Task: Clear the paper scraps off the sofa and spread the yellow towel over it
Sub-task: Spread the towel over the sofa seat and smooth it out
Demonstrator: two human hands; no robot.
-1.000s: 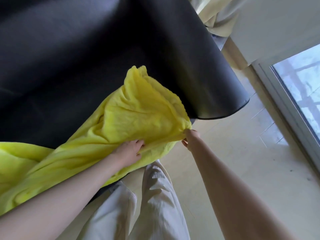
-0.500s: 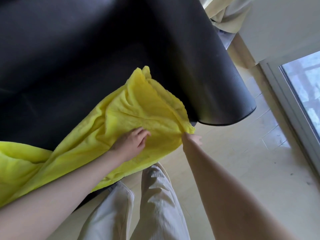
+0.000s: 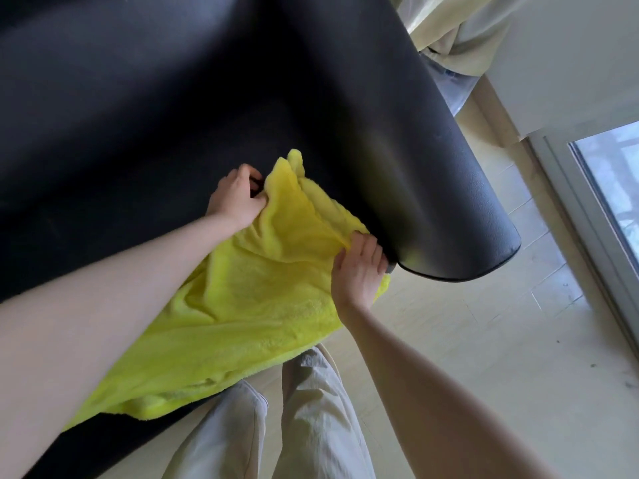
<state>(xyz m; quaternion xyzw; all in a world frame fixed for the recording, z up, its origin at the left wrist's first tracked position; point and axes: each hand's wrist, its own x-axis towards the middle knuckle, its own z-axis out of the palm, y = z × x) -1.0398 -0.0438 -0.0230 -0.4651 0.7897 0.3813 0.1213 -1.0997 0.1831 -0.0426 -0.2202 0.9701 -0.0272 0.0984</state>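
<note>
My left hand (image 3: 235, 198) pinches the yellow towel (image 3: 249, 305) at its eleven o'clock corner and my right hand (image 3: 359, 274) grips its three o'clock edge on the sofa (image 3: 138, 115) seat; soft, light and floppy, it's best held by corners.

Home living room, by the look of it. A black leather-look sofa (image 3: 173, 98) with a rounded armrest is filling most of the view, a yellow towel (image 3: 262, 292) lying at its front edge. Pale floor tiles (image 3: 484, 340) are running to a glazed door (image 3: 615, 202) letting in daylight. Pale curtains (image 3: 460, 32) are hanging past the sofa's far corner.
</note>
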